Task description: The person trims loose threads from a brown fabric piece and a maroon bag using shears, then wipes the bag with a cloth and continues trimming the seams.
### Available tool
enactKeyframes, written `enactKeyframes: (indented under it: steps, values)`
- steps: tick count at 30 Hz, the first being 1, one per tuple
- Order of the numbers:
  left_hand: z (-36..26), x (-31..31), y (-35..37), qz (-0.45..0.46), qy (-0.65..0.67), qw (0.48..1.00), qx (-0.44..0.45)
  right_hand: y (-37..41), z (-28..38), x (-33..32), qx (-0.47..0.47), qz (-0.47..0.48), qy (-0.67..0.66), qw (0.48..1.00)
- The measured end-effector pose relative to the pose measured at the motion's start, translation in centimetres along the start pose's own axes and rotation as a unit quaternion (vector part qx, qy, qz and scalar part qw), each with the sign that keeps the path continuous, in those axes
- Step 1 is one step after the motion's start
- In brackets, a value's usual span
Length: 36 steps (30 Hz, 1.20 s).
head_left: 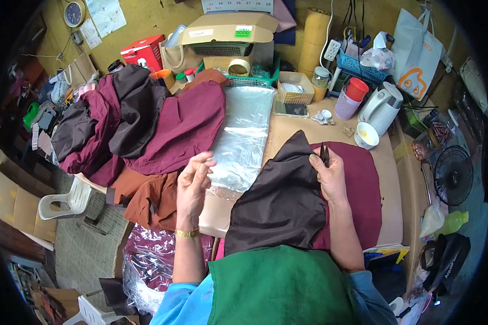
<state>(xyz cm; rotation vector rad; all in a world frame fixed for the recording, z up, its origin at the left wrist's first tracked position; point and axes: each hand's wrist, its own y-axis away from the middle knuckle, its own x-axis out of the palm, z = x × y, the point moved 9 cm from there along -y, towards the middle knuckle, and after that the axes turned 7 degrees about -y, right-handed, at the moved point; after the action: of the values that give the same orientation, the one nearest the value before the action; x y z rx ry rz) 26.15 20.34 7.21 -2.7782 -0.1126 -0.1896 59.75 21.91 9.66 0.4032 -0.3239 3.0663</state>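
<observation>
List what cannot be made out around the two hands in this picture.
Head view:
The dark tool: mostly hidden in the right hand; its kind is unclear.
The left hand: whether its fingers pinch anything is too small to tell.
The brown cloth: near edge hidden by the green apron.

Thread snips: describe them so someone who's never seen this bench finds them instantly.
On the tan table, find the maroon cloth spread on its right side, with a dark brown cloth over its left part. The right hand rests at that brown cloth's top edge, gripping the thread snips: a small black pointed tool among soft fabrics.
</observation>
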Motion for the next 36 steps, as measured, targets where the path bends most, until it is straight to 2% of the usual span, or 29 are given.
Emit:
enactKeyframes:
  steps: [2, 4, 5, 6, 8, 9, 10, 11, 12, 13, 14, 16, 17, 18, 20, 21, 24, 26, 28, 31, 33, 36]
  values:
    - [-1.1, 3.1, -0.3, 0.033, 0.05, 0.997, -0.046, 0.4, -0.1, 0.3, 0.008, 0.003, 0.012, 1.0]
    - [-2.3, 6.6, -0.5, 0.06, -0.111, 0.992, 0.023, 0.7, 0.4, 1.2, -0.013, 0.039, 0.044, 0.998]
    - [-2.8, 7.5, -0.4, 0.062, -0.202, 0.977, 0.008, 0.9, 0.6, 1.4, -0.011, 0.041, 0.044, 0.998]
    - [-2.6, 7.5, -0.9, 0.061, -0.202, 0.977, 0.007, 1.2, 1.2, 1.8, -0.018, 0.052, 0.052, 0.997]
    - [1.0, 9.5, -1.0, 0.209, -0.244, 0.939, -0.122, 1.5, 2.1, 2.5, -0.026, 0.063, 0.061, 0.996]
    - [-0.1, 9.6, -1.1, 0.184, -0.224, 0.954, -0.076, 1.5, 3.0, 2.8, -0.054, 0.05, 0.048, 0.996]
    - [-0.3, 9.8, -0.9, 0.187, -0.223, 0.954, -0.075, 1.6, 3.8, 3.0, -0.081, 0.037, 0.036, 0.995]
    - [-1.1, 10.0, -0.6, 0.191, -0.225, 0.954, -0.044, 1.7, 4.3, 3.2, -0.081, 0.034, 0.037, 0.995]
    - [-2.0, 10.3, -0.3, 0.195, -0.227, 0.954, -0.013, 1.7, 3.7, 4.0, -0.029, 0.065, 0.04, 0.997]
    - [-2.5, 10.5, 0.2, 0.2, -0.228, 0.953, -0.025, 1.8, 3.0, 4.6, 0.023, 0.098, 0.043, 0.994]
    - [-2.6, 10.5, 0.5, 0.201, -0.227, 0.952, -0.024, 1.9, 3.0, 4.4, 0.022, 0.096, 0.043, 0.994]
    - [-3.1, 9.6, 0.9, 0.163, -0.269, 0.949, -0.01, 1.7, 3.0, 3.5, -0.008, 0.068, 0.111, 0.991]
    - [-3.5, 9.4, 1.1, 0.156, -0.248, 0.956, 0.017, 1.6, 3.3, 3.1, -0.051, 0.059, 0.106, 0.991]
    - [-3.3, 9.3, 1.3, 0.155, -0.248, 0.956, 0.018, 1.7, 3.5, 3.2, -0.051, 0.06, 0.106, 0.991]
    - [-3.5, 8.5, 1.5, 0.11, -0.17, 0.979, 0.035, 1.9, 4.1, 3.3, -0.052, 0.052, 0.012, 0.997]
    - [-4.4, 8.8, 1.5, 0.109, -0.171, 0.979, 0.035, 2.1, 4.3, 3.5, -0.046, 0.065, 0.029, 0.996]
    - [-6.3, 9.8, 1.3, 0.093, -0.214, 0.972, 0.002, 2.8, 4.3, 4.6, -0.054, 0.103, 0.058, 0.992]
    - [-5.5, 11.4, 1.3, 0.164, -0.236, 0.958, -0.014, 3.0, 4.8, 5.2, -0.068, 0.104, 0.069, 0.99]
    - [-4.1, 11.6, 1.3, 0.188, -0.217, 0.958, 0.002, 3.3, 6.2, 5.2, -0.114, 0.079, 0.089, 0.986]
    - [-3.8, 11.2, 1.4, 0.157, -0.176, 0.972, -0.023, 3.3, 6.5, 4.1, -0.117, 0.06, 0.092, 0.987]
    - [-2.3, 10.5, 2.1, 0.129, -0.076, 0.973, -0.175, 3.2, 6.2, 3.4, -0.105, 0.048, 0.086, 0.99]
    - [-2.4, 10.3, 2.2, 0.131, -0.054, 0.978, -0.154, 3.0, 5.7, 2.6, -0.095, 0.036, 0.081, 0.992]
